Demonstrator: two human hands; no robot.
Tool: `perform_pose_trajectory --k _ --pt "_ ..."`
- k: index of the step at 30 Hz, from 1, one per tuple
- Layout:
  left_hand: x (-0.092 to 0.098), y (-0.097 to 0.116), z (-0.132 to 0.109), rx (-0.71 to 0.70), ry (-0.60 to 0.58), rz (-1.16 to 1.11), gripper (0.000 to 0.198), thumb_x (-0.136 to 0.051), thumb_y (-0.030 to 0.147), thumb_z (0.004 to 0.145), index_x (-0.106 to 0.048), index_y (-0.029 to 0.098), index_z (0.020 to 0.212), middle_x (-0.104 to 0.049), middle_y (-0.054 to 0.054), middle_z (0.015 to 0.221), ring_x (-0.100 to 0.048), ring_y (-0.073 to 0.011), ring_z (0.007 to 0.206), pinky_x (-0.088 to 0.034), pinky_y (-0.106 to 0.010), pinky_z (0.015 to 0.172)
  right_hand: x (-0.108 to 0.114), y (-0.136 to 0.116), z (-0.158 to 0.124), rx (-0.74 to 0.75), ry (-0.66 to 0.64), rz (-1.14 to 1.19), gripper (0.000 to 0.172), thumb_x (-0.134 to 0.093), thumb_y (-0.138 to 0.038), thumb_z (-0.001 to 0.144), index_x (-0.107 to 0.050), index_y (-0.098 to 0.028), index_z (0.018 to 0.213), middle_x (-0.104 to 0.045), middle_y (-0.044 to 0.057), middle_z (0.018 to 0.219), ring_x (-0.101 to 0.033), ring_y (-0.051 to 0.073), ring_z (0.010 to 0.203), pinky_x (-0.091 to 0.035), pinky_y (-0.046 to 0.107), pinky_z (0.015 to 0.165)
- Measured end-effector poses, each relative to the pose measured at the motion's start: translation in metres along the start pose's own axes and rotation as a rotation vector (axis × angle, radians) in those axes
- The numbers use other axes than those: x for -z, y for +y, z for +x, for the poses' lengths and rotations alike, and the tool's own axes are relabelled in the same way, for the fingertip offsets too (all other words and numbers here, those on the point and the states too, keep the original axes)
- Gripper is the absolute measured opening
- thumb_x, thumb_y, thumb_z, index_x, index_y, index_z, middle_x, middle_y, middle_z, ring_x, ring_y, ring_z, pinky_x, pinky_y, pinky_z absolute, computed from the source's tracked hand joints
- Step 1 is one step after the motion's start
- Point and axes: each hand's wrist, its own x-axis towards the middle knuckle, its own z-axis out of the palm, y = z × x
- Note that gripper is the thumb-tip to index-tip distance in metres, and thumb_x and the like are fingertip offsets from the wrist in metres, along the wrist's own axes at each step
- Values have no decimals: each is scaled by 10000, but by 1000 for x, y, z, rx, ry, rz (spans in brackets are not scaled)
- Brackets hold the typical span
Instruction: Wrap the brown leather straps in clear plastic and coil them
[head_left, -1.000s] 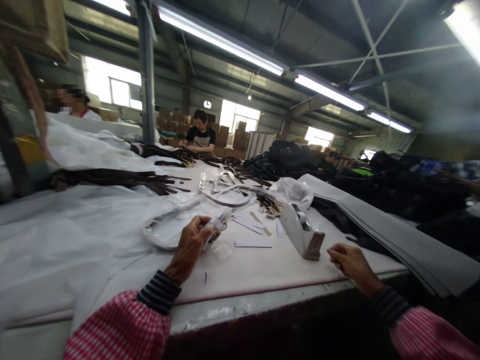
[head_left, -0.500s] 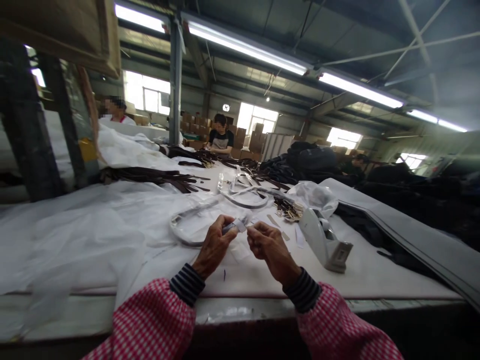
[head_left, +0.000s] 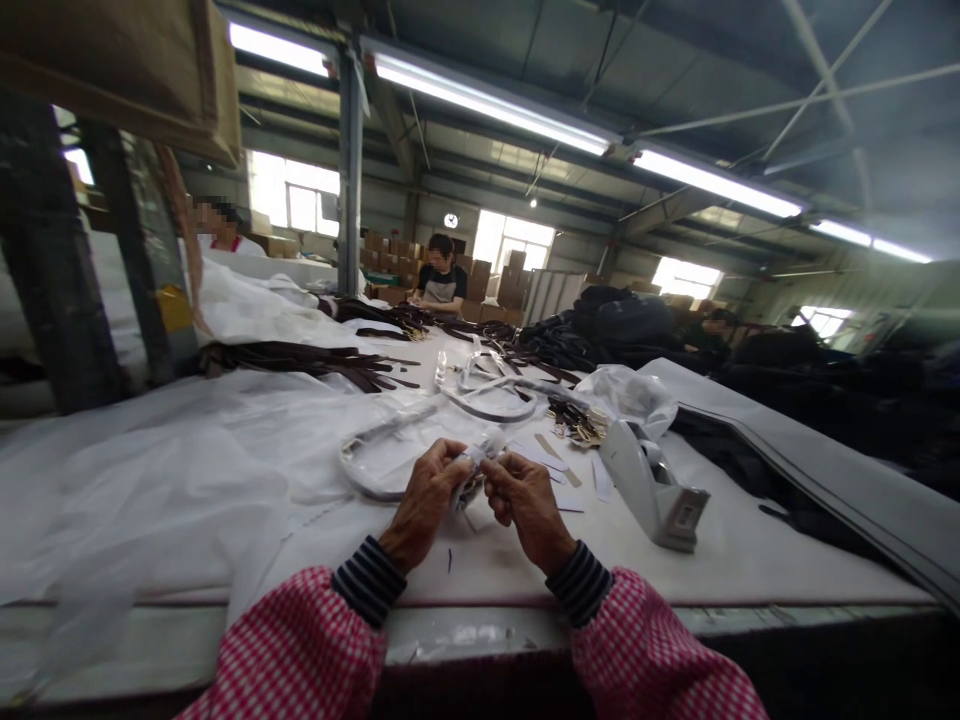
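Observation:
My left hand [head_left: 427, 495] is closed around the end of a strap [head_left: 352, 465] covered in pale, shiny wrapping, which loops out to the left on the white table. At that end is a bunched whitish wrap [head_left: 487, 445], with something shiny partly hidden under my left fingers. My right hand [head_left: 527, 498] is closed in a pinch at the wrap's right side, its fingertips almost meeting the left ones. Right of my hands stands a grey tape dispenser [head_left: 651, 490]. Narrow paper strips [head_left: 600, 478] lie between it and my right hand.
Another wrapped strap [head_left: 487, 408] lies coiled beyond my hands. Brown straps [head_left: 315, 358] are heaped at the left, and metal buckles [head_left: 581, 425] sit near a crumpled plastic bag [head_left: 630, 395]. White sheeting [head_left: 180, 440] covers the left side. A co-worker [head_left: 441, 280] is across the table.
My right hand has moved left and closed in on the wrapped end. The wrap now looks more bunched, and more of the paper strips shows beside my right hand.

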Motion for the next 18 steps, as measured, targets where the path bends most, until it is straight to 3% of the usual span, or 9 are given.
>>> perform_pose_trajectory --k 7,11,14,18 --pt "6 -6 3 -10 8 17 295 -662 437 847 -578 174 950 -636 -1 727 -576 -148 601 -428 -269 579 -1 -2 0 -40 -54 35 398 -890 -441 656 -664 -130 757 -683 37 680 -593 107 507 -415 166 388" --pt "3 -4 1 -94 -17 157 227 -669 381 859 -589 185 940 -658 -14 823 -608 -171 751 -465 -290 709 2 -4 -1 -85 -71 24 332 -859 -353 628 -693 -113 786 -725 77 740 -662 142 574 -451 170 415" --pt "1 0 -3 -204 -48 403 194 -597 398 904 -575 208 938 -660 -8 871 -622 -195 830 -476 -309 786 1 -2 -2 -97 -44 -9 307 -815 -348 633 -702 -117 800 -717 65 723 -652 136 545 -432 170 402" --pt "8 -7 -4 -239 -80 603 296 -524 521 921 -572 234 971 -692 -4 857 -661 -232 811 -513 -326 748 -3 1 0 -107 28 -141 299 -753 -433 666 -674 -150 719 -651 29 595 -560 137 403 -366 206 337"
